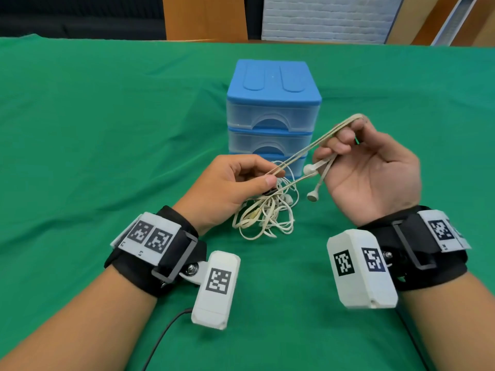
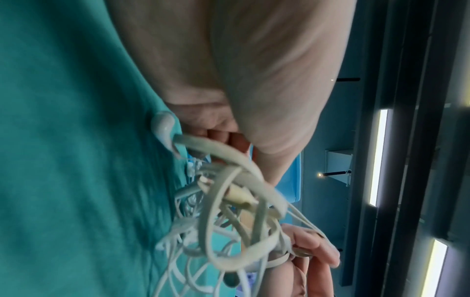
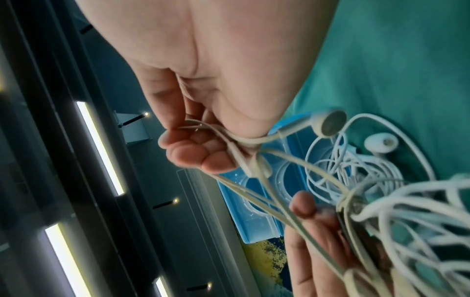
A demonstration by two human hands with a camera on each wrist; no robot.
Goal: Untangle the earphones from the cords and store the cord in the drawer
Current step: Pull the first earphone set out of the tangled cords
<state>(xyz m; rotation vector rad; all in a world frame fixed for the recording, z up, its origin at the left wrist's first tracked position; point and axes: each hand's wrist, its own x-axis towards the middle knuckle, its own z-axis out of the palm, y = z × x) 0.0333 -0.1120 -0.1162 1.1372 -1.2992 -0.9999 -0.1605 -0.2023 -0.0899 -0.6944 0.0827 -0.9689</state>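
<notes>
While both hands are raised above the green cloth, the person's left hand pinches a bundle of beige cord between thumb and forefinger, with the remaining fingers curled underneath. From this pinch the strands run taut, up and to the right, to the right hand, whose curled fingers hook the far loop of the cord at the fingertips. Two white earbuds hang on their stems below the right hand's fingers; the right wrist view shows those stems gripped against the palm. A loose tangle of white and beige wire hangs from the left hand's grip and rests on the cloth just beneath it. The left wrist view, which is blurred, shows a further earbud lying on the cloth beside the tangle. Behind the hands stands a blue drawer unit with three translucent drawers, all closed. The cord lies outside the unit, in front of the lowest drawer.
</notes>
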